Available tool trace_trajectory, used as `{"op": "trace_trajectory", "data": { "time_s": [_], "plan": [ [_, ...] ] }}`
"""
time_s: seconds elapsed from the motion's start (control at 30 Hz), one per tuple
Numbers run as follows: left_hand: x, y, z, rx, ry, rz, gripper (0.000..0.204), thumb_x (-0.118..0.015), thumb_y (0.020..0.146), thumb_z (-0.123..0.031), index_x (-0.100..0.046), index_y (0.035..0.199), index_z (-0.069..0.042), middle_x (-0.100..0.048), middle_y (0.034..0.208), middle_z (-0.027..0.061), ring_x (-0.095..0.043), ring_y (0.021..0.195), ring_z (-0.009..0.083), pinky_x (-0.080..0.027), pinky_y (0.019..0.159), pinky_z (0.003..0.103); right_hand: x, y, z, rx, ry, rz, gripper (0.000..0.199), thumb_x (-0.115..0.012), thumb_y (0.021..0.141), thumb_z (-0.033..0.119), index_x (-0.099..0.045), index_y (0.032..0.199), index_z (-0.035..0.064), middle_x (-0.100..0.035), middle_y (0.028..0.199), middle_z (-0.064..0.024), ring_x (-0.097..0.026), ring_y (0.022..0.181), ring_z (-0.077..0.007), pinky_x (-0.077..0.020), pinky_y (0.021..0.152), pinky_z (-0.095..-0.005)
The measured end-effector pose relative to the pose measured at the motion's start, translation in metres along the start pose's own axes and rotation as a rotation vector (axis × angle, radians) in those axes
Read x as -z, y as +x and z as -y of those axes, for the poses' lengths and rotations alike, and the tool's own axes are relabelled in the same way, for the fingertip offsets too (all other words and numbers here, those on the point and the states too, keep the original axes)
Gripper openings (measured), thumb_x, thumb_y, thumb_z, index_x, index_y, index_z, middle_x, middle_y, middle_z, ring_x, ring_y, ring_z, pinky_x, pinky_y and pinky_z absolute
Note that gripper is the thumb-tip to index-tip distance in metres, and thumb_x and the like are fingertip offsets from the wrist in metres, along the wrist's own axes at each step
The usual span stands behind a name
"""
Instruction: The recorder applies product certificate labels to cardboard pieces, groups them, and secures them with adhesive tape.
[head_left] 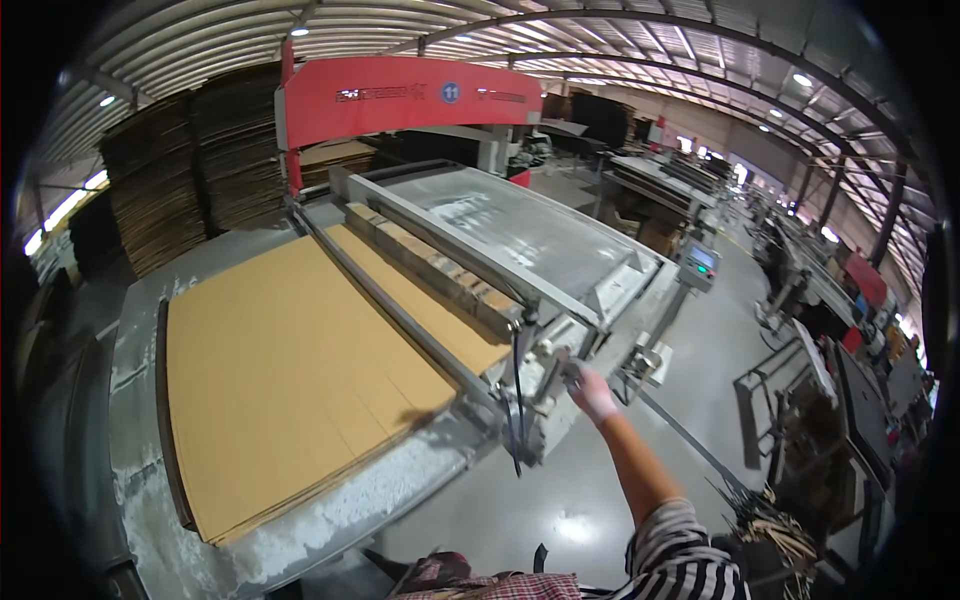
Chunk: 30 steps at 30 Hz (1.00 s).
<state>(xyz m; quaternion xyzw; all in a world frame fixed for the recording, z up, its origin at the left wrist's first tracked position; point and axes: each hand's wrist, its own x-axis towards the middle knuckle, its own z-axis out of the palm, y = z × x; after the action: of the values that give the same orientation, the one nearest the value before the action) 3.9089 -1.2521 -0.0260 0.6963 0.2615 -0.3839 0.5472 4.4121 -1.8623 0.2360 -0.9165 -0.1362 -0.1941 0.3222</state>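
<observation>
My right hand [594,392], with white at the wrist, reaches to the near right end of a long flat machine. Its fingers are bent around or against a small dark part at the end of the machine's crossbar; what they grip is too small to make out. Beside it are metal fittings [543,352] and a hanging black cable [517,410]. To the left, a stack of tan sheets [290,350] lies on the grey machine bed [400,490]. A long metal bar [390,320] crosses over the sheets. My left hand is out of view.
Behind the bar stand a grey beam [470,255] and a red overhead panel [410,95]. A control box [698,262] on a post is to the right. Tall stacks of boards [150,180] rise at the left. Frames and bundled strips [775,525] lie at the right.
</observation>
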Motion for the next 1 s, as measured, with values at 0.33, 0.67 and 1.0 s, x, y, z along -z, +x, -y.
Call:
{"op": "trace_trajectory", "data": {
  "time_s": [0.33, 0.67, 1.0],
  "plan": [
    [-0.091, 0.115, -0.149, -0.068, -0.019, -0.288, 0.05, -0.062, 0.093, -0.04, -0.059, 0.133, -0.011, -0.065, 0.126, 0.0111, -0.058, 0.118, 0.021, -0.044, 0.101, 0.035, -0.113, 0.276, -0.036, -0.096, -0.269, 0.448, 0.085, -0.08, 0.069, 0.044, -0.043, 0.139, 0.0131, -0.051, 0.134, -0.0298, -0.053, 0.122, -0.0437, -0.0462, 0.101, -0.0459],
    [-0.379, 0.126, -0.163, -0.038, -0.131, -0.414, 0.051, -0.06, 0.094, -0.041, -0.058, 0.134, -0.011, -0.063, 0.129, 0.0118, -0.056, 0.122, 0.0215, -0.042, 0.104, 0.035, 0.231, 0.007, -0.245, -0.238, 0.916, 1.013, 0.052, -0.056, 0.099, 0.033, -0.05, 0.139, 0.001, -0.061, 0.128, -0.0119, -0.059, 0.114, -0.0208, -0.0464, 0.099, -0.0357],
    [-0.779, 0.057, -0.066, -0.072, 0.191, -0.218, 0.052, -0.058, 0.094, -0.043, -0.057, 0.136, -0.011, -0.061, 0.133, 0.0124, -0.054, 0.126, 0.0221, -0.04, 0.106, 0.036, 0.314, -0.346, -0.477, -0.605, 0.669, 1.013, 0.047, -0.062, 0.093, 0.024, -0.054, 0.134, 0.0021, -0.064, 0.121, -0.0098, -0.06, 0.108, -0.0195, -0.0481, 0.095, -0.0327]
  ]
}}
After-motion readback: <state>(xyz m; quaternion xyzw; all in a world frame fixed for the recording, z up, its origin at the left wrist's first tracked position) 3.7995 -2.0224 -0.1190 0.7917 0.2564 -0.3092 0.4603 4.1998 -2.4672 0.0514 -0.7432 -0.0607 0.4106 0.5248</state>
